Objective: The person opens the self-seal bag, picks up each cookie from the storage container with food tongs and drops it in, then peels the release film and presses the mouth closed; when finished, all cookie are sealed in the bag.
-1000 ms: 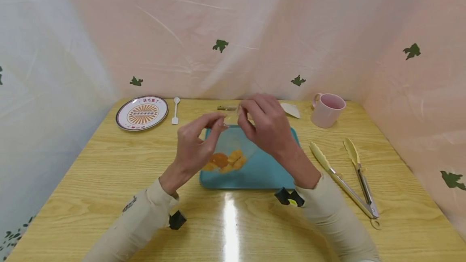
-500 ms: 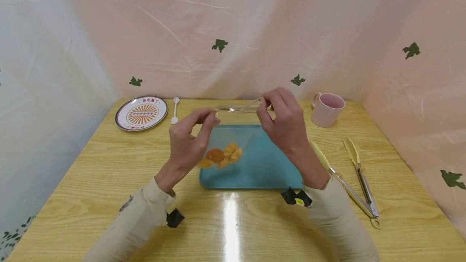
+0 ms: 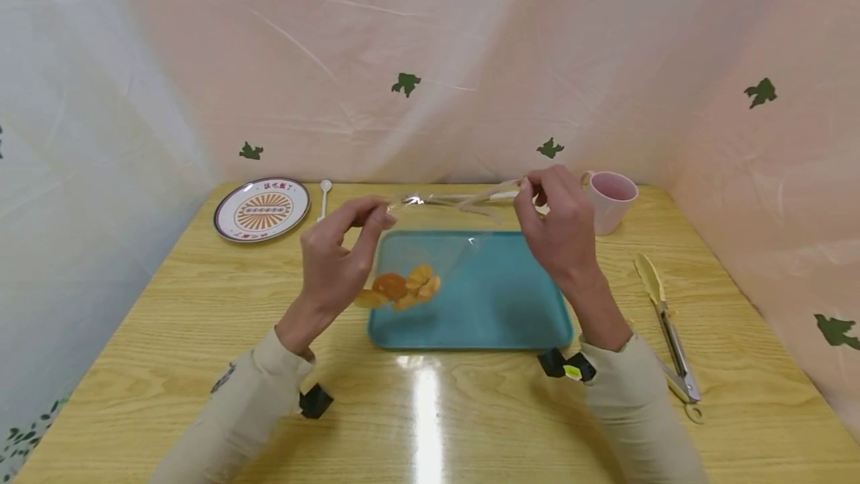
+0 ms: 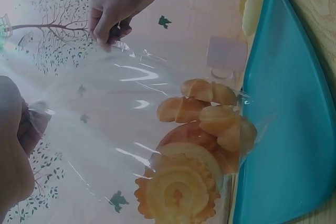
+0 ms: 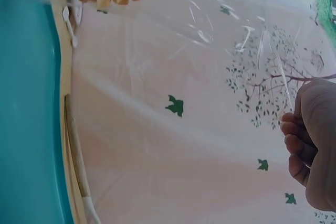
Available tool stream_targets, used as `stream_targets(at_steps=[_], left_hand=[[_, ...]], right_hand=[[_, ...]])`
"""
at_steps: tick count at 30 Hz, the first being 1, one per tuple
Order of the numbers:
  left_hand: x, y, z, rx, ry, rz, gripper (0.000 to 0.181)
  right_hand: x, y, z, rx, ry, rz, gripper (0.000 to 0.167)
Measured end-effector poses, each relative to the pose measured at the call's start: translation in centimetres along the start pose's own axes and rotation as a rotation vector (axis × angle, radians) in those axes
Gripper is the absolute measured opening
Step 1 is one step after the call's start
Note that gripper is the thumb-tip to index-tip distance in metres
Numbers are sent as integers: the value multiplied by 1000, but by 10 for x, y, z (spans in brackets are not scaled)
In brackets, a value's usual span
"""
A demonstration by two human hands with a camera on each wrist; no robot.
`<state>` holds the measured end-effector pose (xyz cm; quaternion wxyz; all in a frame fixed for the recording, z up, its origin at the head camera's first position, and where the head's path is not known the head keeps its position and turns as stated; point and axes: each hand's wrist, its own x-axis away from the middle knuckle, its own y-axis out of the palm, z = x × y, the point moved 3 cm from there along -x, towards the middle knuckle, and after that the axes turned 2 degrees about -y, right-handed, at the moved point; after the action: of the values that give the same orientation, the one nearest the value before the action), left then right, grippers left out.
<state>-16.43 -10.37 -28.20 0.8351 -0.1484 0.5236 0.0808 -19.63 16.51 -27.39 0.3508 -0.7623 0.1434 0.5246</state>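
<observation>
A clear plastic bag [image 4: 131, 103] hangs between my two hands over the blue tray [image 3: 497, 312]. At its bottom lie several baked-looking pieces [image 3: 406, 288], golden and orange-brown; a round, scallop-edged one [image 4: 177, 195] shows large in the left wrist view. My left hand [image 3: 341, 254] pinches the bag's upper rim on the left between thumb and fingers. The opposite side of the rim is pinched by my right hand [image 3: 559, 224], and a taut film edge runs to its fingertips in the right wrist view. The mouth is stretched wide between them.
A patterned plate [image 3: 262, 209] and a small white spoon [image 3: 325, 187] stand at the back left. Behind the tray lies a long-handled tool [image 5: 77, 150], partly hidden. At the right are a pink mug [image 3: 611, 204] and yellow-tipped tongs [image 3: 672, 334], partly covered by my right arm.
My right hand has moved well to the right and my left hand slightly left, drawing the bag's mouth wide. The pieces inside have shifted a little left with the bag.
</observation>
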Motion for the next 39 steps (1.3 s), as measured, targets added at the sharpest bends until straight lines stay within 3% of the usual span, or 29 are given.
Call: stream_targets(at_steps=[19,33,39], left_hand=[[2,-7,-4,-17,-14,16,12],[1,-10,-7,-51,-23,26,14],[1,-10,-7,-50,-21,36,15]], right_hand=[[12,-15,37,59,173,34,10],[18,-24,61,128,195,56,14],[21,-28,67,110,251,81,15]])
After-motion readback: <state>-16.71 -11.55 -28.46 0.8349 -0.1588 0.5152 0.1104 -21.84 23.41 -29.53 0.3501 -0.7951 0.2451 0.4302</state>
